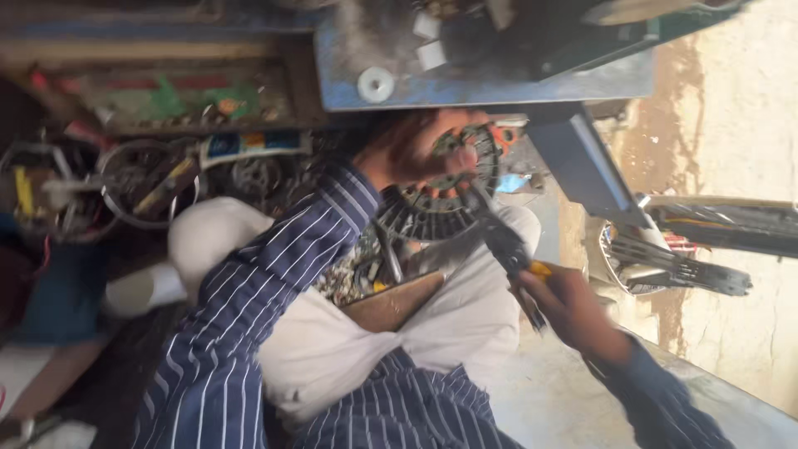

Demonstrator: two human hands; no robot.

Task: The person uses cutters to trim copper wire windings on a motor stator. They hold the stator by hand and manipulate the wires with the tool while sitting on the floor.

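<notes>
Striped sleeves (pixel 249 333) fill the lower frame, above pale trousers (pixel 332 349). Upper centre: left hand (pixel 416 150) clamped around the rim of a round slotted metal disc (pixel 440 204). Right hand (pixel 573 312), centre right, closed on a yellow-handled tool (pixel 507 245) whose tip meets the disc. Disc appears stiff, fairly heavy, sharp-edged; hold at the outer rim, clear of the slots
</notes>
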